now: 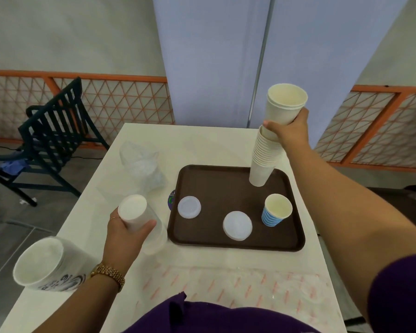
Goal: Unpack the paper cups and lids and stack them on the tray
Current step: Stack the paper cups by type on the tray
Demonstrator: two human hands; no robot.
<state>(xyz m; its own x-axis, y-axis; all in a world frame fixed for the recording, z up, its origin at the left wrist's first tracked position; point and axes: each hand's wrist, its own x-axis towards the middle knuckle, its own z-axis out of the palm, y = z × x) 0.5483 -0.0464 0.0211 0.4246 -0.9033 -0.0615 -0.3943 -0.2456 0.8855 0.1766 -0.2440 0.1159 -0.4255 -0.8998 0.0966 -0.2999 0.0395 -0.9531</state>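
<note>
A brown tray (226, 188) lies on the white table. At its far right corner stands a tall stack of white paper cups (262, 164). My right hand (288, 131) grips a few nested white cups (283, 104) at the top of that stack, tilted a little. A blue-striped cup (275, 211) stands upright on the tray's right side. Two white lids (189, 207) (237, 225) lie flat on the tray. Left of the tray, my left hand (127, 234) grips a sleeve of white cups (135, 212) in clear plastic wrap, bottom end up.
Crumpled clear plastic wrap (142, 164) lies on the table behind my left hand. Another wrapped pack of cups (46, 263) lies at the table's near left edge. A plastic sheet with pink marks (238, 287) covers the near table. A dark chair (51, 133) stands at the left.
</note>
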